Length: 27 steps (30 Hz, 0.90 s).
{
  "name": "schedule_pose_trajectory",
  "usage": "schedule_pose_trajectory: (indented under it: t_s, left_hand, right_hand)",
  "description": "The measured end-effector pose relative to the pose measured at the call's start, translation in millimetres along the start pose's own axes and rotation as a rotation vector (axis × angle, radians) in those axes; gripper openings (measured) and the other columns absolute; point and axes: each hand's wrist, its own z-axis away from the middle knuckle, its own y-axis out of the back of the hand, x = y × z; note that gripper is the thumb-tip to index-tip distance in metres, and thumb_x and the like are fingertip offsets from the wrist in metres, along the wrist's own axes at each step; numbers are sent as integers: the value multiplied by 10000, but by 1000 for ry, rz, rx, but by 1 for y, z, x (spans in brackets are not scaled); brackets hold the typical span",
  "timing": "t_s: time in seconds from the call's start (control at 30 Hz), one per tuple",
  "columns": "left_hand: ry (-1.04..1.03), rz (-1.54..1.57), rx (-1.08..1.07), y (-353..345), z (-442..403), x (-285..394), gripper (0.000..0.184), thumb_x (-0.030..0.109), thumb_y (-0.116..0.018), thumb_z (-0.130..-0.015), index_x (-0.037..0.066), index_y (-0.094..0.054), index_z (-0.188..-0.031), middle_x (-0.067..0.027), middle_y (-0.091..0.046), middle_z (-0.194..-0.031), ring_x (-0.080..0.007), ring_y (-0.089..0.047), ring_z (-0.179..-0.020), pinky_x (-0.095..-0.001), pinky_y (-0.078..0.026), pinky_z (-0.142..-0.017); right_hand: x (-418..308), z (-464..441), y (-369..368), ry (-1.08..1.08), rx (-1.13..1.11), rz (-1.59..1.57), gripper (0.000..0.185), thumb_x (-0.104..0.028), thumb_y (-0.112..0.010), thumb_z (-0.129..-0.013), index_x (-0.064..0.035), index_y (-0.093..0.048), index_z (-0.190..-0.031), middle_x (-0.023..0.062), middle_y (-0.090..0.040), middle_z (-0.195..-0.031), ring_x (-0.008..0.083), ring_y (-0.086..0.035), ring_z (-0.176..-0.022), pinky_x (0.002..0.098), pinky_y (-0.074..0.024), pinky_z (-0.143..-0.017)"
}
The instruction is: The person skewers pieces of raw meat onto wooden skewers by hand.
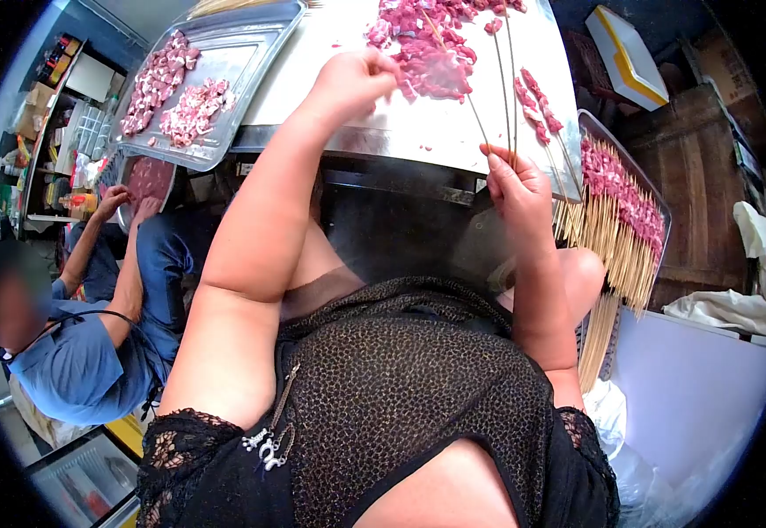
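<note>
My left hand [361, 81] is at the near edge of a pile of raw meat pieces [431, 66] on the white table; its fingers are bent together, and anything between them is too small to name. My right hand [519, 180], beyond the table's front edge, pinches several thin skewers [508, 97] that point up over the table. A small piece of meat [493, 26] is on one of them near its tip. Just right of these, two skewers threaded with meat [539, 110] lie on the table.
A metal tray [224, 141] with two heaps of cut meat stands at the left. Many meat skewers fill a tray [656, 189] at the right. At the far left a co-worker [84, 352] sits with both hands at a bowl [172, 180] of meat.
</note>
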Motion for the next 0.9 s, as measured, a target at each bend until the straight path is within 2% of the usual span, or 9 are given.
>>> schedule_pose_trajectory:
  t_s: [0.03, 0.1, 0.2, 0.3, 0.47, 0.57, 0.67, 0.73, 0.9]
  left_hand:
    - [0, 1, 0, 2, -4, -4, 204, 135, -573, -737, 88, -660, -915, -16, -633, -680, -77, -571, -600, -219, -446, -538]
    - [-17, 690, 33, 8, -14, -12, 177, 131, -575, -843, 53, -618, -996, -60, -636, -793, -118, -600, -622, -249, -518, -525]
    - [42, 966, 76, 10, -17, -13, 161, 116, -572, -872, 17, -596, -997, -76, -643, -832, -147, -629, -678, -281, -560, -626]
    - [16, 1047, 18, 13, -16, -14, 164, 109, -579, -871, -12, -590, -982, -93, -645, -856, -177, -645, -748, -310, -566, -697]
    - [60, 1013, 69, 12, -18, -15, 175, 138, -556, -890, -7, -590, -981, -101, -641, -860, -189, -644, -778, -321, -563, -709]
    - [10, 933, 153, 12, -22, -20, 202, 173, -534, -905, -13, -587, -963, -115, -637, -877, -205, -647, -801, -341, -564, -725]
    - [58, 928, 178, 13, -18, -11, 268, 193, -446, -945, -24, -537, -1074, -160, -599, -996, -275, -613, -923, -406, -536, -810]
    - [107, 1066, 136, 11, -13, -2, 323, 234, -394, -964, -39, -493, -1105, -215, -565, -1043, -359, -591, -967, -446, -523, -836]
    - [109, 1050, 111, 11, -11, 1, 476, 356, -275, -978, -56, -472, -1113, -254, -584, -1029, -352, -616, -932, -432, -541, -803]
  right_hand:
    - [-1, 2, 0, -10, -11, -8, 229, -116, -534, -900, 34, -601, -1059, -70, -454, -622, 8, -350, -503, 158, -260, -447]
    - [0, 5, -1, -20, -29, -15, 227, -118, -535, -900, 32, -604, -1055, -70, -457, -625, 8, -354, -507, 159, -264, -449]
    - [11, 6, 0, 2, -84, 45, 219, -120, -544, -896, 21, -610, -1051, -69, -478, -652, 10, -382, -531, 163, -301, -474]
    - [17, 8, -2, -25, -74, 41, 208, -98, -537, -892, 33, -606, -1039, -58, -467, -636, 19, -365, -528, 163, -272, -471]
    - [21, 9, -1, -32, -68, 63, 198, -87, -540, -890, 32, -610, -1031, -62, -469, -642, 17, -364, -532, 163, -274, -476]
    - [24, 9, 4, -24, -41, 65, 205, -117, -554, -891, 12, -625, -1033, -65, -491, -660, 16, -398, -551, 165, -326, -498]
    - [24, 8, 4, -30, -36, 53, 204, -113, -554, -890, 12, -625, -1034, -62, -493, -660, 17, -396, -550, 168, -332, -501]
    - [24, 9, 2, -27, -53, 69, 190, -87, -546, -887, 27, -611, -1025, -67, -473, -653, 16, -365, -538, 162, -275, -479]
    - [26, 9, 0, -29, -44, 130, 190, -93, -550, -885, 26, -611, -1021, -66, -473, -650, 15, -377, -540, 159, -288, -482]
